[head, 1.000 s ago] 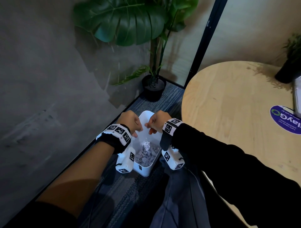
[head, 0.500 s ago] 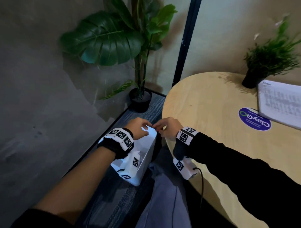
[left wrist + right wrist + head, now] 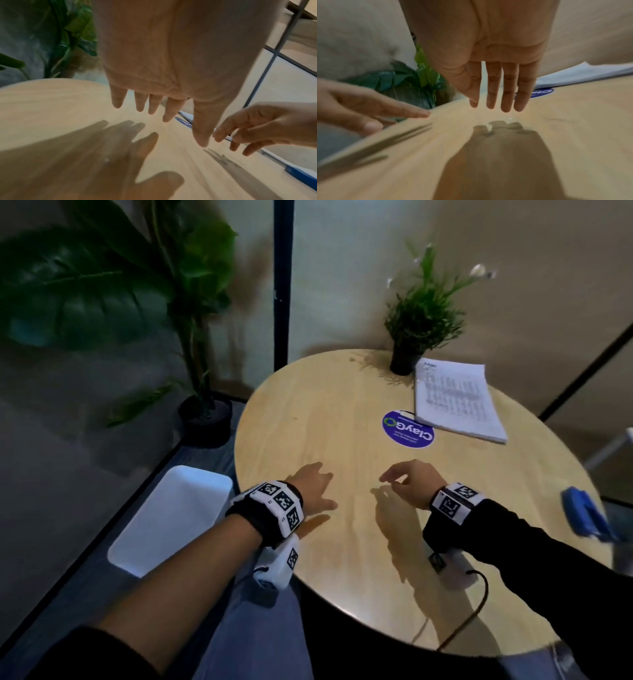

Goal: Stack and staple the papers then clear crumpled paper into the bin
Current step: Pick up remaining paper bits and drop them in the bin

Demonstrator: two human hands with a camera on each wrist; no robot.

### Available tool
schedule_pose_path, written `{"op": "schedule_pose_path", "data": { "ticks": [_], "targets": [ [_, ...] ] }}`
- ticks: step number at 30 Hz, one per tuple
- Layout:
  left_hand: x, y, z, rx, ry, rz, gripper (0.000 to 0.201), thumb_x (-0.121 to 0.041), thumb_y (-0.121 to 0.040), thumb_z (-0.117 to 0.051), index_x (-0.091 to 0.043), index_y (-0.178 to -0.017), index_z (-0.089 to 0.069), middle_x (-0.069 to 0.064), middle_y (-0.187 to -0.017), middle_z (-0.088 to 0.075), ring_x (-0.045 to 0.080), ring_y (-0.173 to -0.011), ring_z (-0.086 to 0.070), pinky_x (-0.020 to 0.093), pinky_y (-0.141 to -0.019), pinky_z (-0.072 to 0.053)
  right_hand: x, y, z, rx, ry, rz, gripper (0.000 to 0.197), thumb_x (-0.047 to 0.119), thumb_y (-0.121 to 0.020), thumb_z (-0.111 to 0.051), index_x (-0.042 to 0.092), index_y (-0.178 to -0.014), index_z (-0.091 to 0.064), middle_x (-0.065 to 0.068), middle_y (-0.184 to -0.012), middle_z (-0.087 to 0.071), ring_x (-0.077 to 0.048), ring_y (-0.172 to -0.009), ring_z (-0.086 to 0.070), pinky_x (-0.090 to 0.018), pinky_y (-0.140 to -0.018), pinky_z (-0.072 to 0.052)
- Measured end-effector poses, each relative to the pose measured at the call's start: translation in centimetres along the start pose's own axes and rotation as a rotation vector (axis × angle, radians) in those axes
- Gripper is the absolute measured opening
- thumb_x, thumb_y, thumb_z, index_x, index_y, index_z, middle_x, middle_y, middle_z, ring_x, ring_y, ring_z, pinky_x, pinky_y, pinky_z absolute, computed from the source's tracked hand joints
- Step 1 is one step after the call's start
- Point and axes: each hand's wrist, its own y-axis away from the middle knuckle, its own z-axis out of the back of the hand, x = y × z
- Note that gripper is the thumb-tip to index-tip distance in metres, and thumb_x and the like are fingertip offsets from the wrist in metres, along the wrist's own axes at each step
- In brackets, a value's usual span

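Observation:
A stack of printed papers (image 3: 455, 400) lies at the far right of the round wooden table (image 3: 308, 412), beside a small potted plant. A blue stapler (image 3: 582, 517) sits at the table's right edge, blurred. The white bin (image 3: 171, 515) stands on the floor left of the table. My left hand (image 3: 313, 487) hovers over the table's near left part with fingers spread and straight, holding nothing. My right hand (image 3: 407, 479) hovers a little to its right, fingers relaxed and empty. In the wrist views the left hand (image 3: 161, 108) and the right hand (image 3: 498, 100) both show bare open palms above the wood.
A small potted plant (image 3: 419, 326) stands at the table's back. A round purple sticker (image 3: 407, 429) lies near the papers. A tall leafy plant in a black pot (image 3: 205, 419) stands on the floor behind the bin, against the wall.
Both hands rose from over the bin on the floor and moved right, over the tabletop. Their curled fingers have opened out. The view swung from the bin to the table.

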Motion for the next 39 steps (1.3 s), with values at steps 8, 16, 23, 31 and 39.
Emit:
{"op": "schedule_pose_path", "data": {
  "ticks": [8, 16, 23, 31, 39],
  "targets": [
    [-5.4, -2.0, -2.4, 0.05, -0.118, 0.01, 0.096, -0.063, -0.087, -0.04, -0.007, -0.15, 0.007, 0.009, -0.157, 0.022, 0.027, -0.147, 0.012, 0.054, -0.116, -0.007, -7.4, 3.4, -0.9, 0.192, 0.388, -0.199, 0.055, 0.026, -0.1, -0.026, 0.027, -0.15, -0.003, 0.003, -0.16, 0.01, -0.029, -0.147, -0.003, -0.05, -0.116, -0.02],
    [-8.7, -2.8, -4.9, 0.077, -0.216, -0.017, 0.107, -0.075, -0.08, -0.035, -0.008, -0.149, 0.012, 0.006, -0.157, 0.023, 0.023, -0.147, 0.016, 0.055, -0.116, 0.004, -8.9, 2.7, -4.1, 0.166, 0.556, -0.161, 0.081, 0.026, -0.094, -0.051, 0.02, -0.15, 0.007, -0.002, -0.157, 0.024, -0.033, -0.146, 0.009, -0.059, -0.114, -0.013],
    [-10.7, -3.3, -5.6, 0.045, -0.203, 0.007, 0.107, -0.078, -0.078, -0.034, -0.012, -0.149, 0.012, 0.006, -0.156, 0.026, 0.025, -0.146, 0.02, 0.055, -0.115, 0.009, -6.7, 1.2, -4.4, 0.222, 0.554, -0.027, 0.092, 0.036, -0.088, -0.059, 0.023, -0.15, 0.009, -0.003, -0.156, 0.026, -0.035, -0.145, 0.012, -0.06, -0.114, -0.011],
    [-8.8, -3.7, -4.7, 0.027, -0.176, 0.097, 0.108, -0.078, -0.078, -0.034, -0.012, -0.148, 0.014, 0.008, -0.156, 0.025, 0.028, -0.146, 0.018, 0.055, -0.115, 0.008, -8.1, -0.9, -2.8, 0.167, 0.517, -0.108, 0.094, 0.04, -0.085, -0.063, 0.035, -0.146, 0.007, -0.001, -0.157, 0.023, -0.037, -0.145, 0.012, -0.064, -0.112, -0.008],
    [-5.0, -3.4, -2.8, 0.031, -0.109, 0.041, 0.097, -0.068, -0.086, -0.035, -0.012, -0.149, 0.013, 0.005, -0.157, 0.021, 0.022, -0.147, 0.014, 0.052, -0.117, 0.003, -7.9, -0.3, -2.9, 0.252, 0.66, 0.105, 0.118, 0.032, -0.074, -0.076, 0.048, -0.139, 0.021, -0.004, -0.157, 0.021, -0.038, -0.144, 0.008, -0.062, -0.111, -0.017]
  ]
}}
